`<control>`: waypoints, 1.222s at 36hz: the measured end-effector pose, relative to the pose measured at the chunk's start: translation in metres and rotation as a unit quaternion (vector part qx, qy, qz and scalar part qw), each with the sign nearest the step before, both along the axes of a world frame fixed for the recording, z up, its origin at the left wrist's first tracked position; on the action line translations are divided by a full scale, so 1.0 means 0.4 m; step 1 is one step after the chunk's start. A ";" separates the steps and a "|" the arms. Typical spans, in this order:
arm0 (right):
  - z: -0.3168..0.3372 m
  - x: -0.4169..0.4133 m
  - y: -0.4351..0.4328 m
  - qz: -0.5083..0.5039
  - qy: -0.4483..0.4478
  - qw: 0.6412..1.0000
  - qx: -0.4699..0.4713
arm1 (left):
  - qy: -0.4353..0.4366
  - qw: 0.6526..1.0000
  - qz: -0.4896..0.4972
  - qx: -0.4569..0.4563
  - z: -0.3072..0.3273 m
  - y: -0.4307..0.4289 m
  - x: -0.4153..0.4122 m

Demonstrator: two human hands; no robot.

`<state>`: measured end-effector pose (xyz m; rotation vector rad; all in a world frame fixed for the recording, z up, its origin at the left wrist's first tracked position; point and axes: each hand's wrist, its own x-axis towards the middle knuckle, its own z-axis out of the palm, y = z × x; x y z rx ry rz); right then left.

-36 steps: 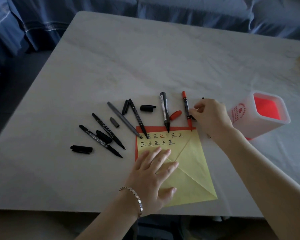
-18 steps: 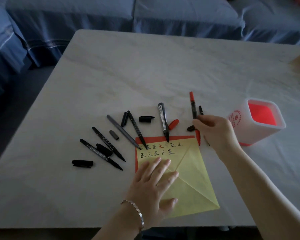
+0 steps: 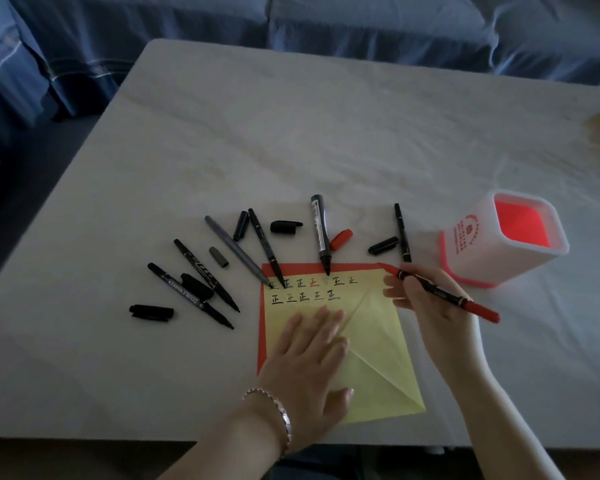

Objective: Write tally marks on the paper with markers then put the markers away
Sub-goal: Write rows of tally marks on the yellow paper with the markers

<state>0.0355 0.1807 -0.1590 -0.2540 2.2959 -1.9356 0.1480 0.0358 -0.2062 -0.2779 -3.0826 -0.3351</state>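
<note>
A yellow paper [image 3: 371, 344] with a red backing sheet lies near the table's front edge, with two rows of tally marks along its top. My left hand [image 3: 312, 362] lies flat on the paper and presses it down. My right hand [image 3: 430, 299] grips a red marker [image 3: 440, 292], uncapped, its tip over the paper's top right corner. Several black markers [image 3: 321, 233] and one grey marker [image 3: 236, 249] lie uncapped in a fan left of and above the paper, with loose caps [image 3: 151, 311] among them. A red cap [image 3: 341, 239] lies beside the thick black marker.
A white square pen holder [image 3: 471, 251] with a red inside stands right of the paper, close to my right hand. A thin black marker [image 3: 402, 232] and a black cap [image 3: 383, 244] lie between it and the paper. Blue sofa cushions [image 3: 361, 22] run behind the table.
My right hand lifted the red marker off the table, turned it into a writing grip and brought its tip to the paper's top right corner. My left hand stayed on the paper.
</note>
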 end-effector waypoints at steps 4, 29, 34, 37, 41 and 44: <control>-0.002 -0.005 -0.035 -0.014 0.018 1.000 0.011 | -0.002 1.000 0.002 0.010 -0.004 0.003 -0.004; -0.081 0.007 -0.107 -0.151 0.030 0.987 0.043 | -0.002 0.998 0.003 0.066 -0.005 0.000 -0.004; -0.083 0.004 -0.105 -0.143 0.041 0.988 0.053 | -0.003 0.998 0.005 0.070 -0.004 0.002 -0.004; -0.085 0.005 -0.104 -0.138 0.043 0.988 0.055 | -0.004 0.997 0.005 0.072 -0.003 0.002 -0.004; -0.086 0.004 -0.105 -0.128 0.045 0.989 0.059 | -0.006 0.997 0.004 0.073 -0.004 0.001 -0.005; -0.087 0.004 -0.106 -0.126 0.051 0.989 0.063 | -0.007 0.997 0.005 0.076 -0.003 0.001 -0.004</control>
